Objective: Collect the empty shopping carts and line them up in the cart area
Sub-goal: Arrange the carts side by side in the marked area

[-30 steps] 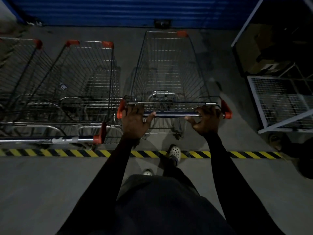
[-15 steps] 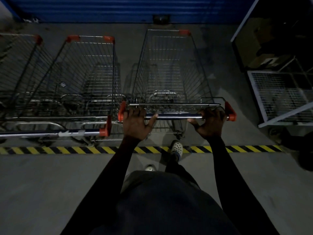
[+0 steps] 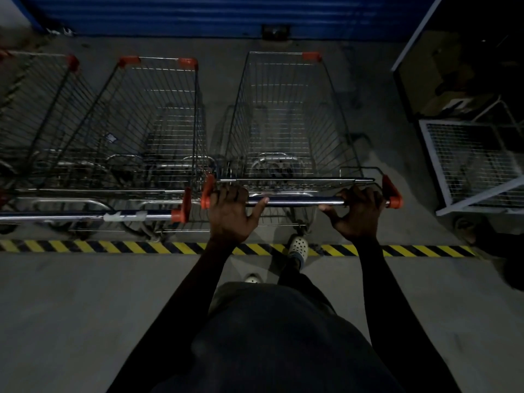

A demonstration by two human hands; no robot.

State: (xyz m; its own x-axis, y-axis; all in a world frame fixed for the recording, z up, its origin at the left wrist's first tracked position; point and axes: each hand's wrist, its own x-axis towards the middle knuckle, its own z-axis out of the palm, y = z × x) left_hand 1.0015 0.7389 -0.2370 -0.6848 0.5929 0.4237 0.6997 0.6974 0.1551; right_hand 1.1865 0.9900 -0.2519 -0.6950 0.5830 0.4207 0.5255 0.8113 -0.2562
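An empty wire shopping cart (image 3: 286, 114) with orange corner caps stands straight ahead, its nose toward the blue wall. My left hand (image 3: 230, 214) grips the left end of its chrome handle bar (image 3: 295, 200). My right hand (image 3: 357, 214) grips the right end of the same bar. A second empty cart (image 3: 147, 123) is parked right beside it on the left, the two orange handle ends almost touching. A third cart (image 3: 37, 109) is partly cut off at the far left.
A yellow-and-black striped line (image 3: 113, 247) runs across the concrete floor just behind the carts. A blue corrugated wall (image 3: 212, 15) closes the back. A white mesh cage (image 3: 470, 163) and a dark shelving unit (image 3: 459, 75) stand on the right. My light shoe (image 3: 297, 246) rests on the line.
The cart with both hands on its handle has shifted slightly left and forward, closing the gap to the neighbouring cart. Both grips are unchanged.
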